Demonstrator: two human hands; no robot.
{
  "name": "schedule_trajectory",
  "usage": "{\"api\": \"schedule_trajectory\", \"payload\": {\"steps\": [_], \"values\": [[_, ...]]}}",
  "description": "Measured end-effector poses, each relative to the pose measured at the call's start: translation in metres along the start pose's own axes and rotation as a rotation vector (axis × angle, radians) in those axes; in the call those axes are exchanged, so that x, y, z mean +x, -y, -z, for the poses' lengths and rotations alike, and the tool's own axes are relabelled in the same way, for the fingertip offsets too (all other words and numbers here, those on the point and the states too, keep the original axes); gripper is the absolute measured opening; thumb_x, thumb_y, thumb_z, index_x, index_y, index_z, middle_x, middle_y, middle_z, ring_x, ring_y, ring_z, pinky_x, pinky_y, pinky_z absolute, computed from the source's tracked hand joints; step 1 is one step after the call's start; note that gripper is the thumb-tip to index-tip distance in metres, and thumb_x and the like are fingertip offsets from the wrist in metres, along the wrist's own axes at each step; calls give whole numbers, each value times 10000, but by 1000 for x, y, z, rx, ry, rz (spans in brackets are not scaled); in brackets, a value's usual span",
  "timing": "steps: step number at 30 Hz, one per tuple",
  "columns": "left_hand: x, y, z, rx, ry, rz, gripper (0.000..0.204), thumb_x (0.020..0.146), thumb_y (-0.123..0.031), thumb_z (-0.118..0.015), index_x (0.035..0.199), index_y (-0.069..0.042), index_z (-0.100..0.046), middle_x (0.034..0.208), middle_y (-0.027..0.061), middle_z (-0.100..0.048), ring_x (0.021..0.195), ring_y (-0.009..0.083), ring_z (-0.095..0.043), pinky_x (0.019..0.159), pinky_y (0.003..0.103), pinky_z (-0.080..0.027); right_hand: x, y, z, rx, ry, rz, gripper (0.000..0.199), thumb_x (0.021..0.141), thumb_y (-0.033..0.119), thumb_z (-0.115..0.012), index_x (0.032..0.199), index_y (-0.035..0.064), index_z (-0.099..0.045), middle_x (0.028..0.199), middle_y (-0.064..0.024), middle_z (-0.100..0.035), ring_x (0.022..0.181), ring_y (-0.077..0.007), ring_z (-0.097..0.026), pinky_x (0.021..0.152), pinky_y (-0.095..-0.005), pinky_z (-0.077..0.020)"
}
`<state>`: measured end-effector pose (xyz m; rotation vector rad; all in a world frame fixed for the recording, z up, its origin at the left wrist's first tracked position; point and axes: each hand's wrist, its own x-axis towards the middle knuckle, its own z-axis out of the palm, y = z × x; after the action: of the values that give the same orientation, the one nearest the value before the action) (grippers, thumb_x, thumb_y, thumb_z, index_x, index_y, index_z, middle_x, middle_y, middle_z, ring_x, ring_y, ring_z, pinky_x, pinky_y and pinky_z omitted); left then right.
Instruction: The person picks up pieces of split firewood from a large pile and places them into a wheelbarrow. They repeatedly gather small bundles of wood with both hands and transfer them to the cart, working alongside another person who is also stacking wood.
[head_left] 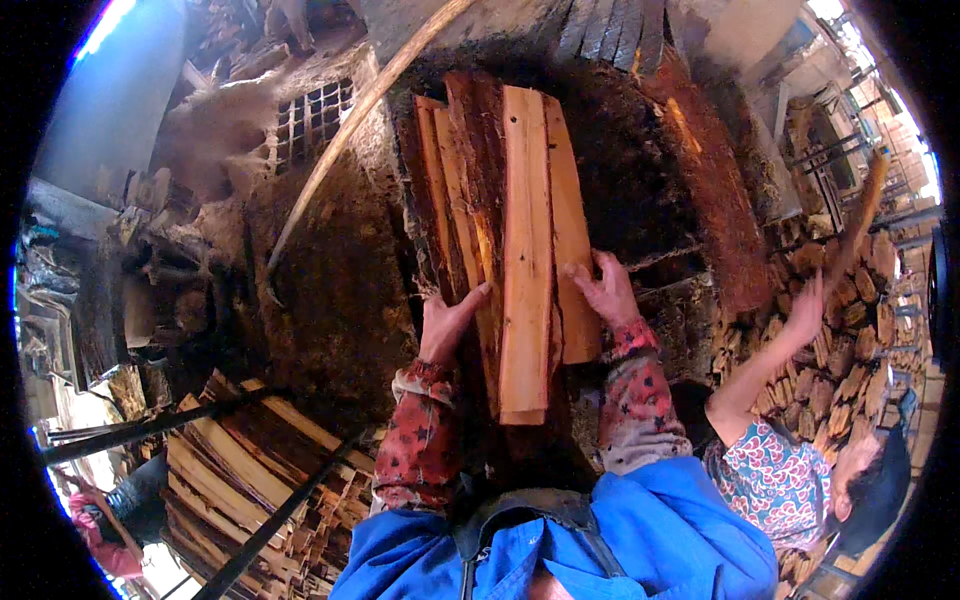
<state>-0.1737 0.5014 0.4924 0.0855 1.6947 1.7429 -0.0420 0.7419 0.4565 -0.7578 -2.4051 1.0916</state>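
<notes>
A bundle of long sawn wood slabs lies lengthwise in front of me, several pieces side by side and overlapping, some with rough dark bark. The uppermost slab is pale orange and reaches nearest to my body. My left hand clasps the bundle's left side, its thumb lying over the wood and its other fingers mostly hidden. On the opposite side, my right hand grips the edge of a wide flat slab, thumb on top. Both forearms wear red patterned sleeve covers.
A long bark-covered slab lies to the right, and a curved pole leans at the left. Split wood is stacked at lower left behind dark metal bars. A co-worker's raised arm is close on my right, beside a woodpile.
</notes>
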Motion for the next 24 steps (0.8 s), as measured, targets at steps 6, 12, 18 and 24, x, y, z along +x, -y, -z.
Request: {"api": "schedule_trajectory", "payload": {"steps": [6, 12, 18, 24], "values": [[-38, 18, 30, -161, 55, 141, 558, 839, -336, -718, 1224, 33, -554, 1133, 79, -626, 983, 170, -597, 868, 316, -467, -41, -18, -8, 531, 170, -482, 535, 914, 471, -571, 1126, -17, -624, 1040, -108, -655, 916, -192, -608, 812, -329, -491], [-47, 20, 23, -91, -49, 100, 593, 865, -399, -680, 1266, 12, -532, 1176, 66, -590, 1007, 161, -569, 890, 320, -450, -50, -21, -29, 1217, 345, -524, 536, 958, 501, -470, 1176, 34, -615, 1071, -50, -639, 945, -172, -602, 846, -322, -485], [-61, 17, -13, -100, -45, 66, 631, 833, -438, -703, 1246, 11, -541, 1120, 71, -613, 954, 166, -582, 845, 313, -470, -48, 6, -13, 706, 309, -552, 336, 907, 304, -625, 1064, 8, -660, 1029, -72, -672, 898, -173, -639, 790, -317, -527], [-76, 23, -33, -98, -100, 75, 636, 769, -368, -763, 1230, 14, -549, 1062, 65, -642, 894, 155, -609, 817, 302, -492, -50, 13, 1, 740, 413, -455, 363, 869, 274, -668, 1070, -27, -637, 1010, -91, -676, 861, -180, -645, 767, -327, -531]]}}
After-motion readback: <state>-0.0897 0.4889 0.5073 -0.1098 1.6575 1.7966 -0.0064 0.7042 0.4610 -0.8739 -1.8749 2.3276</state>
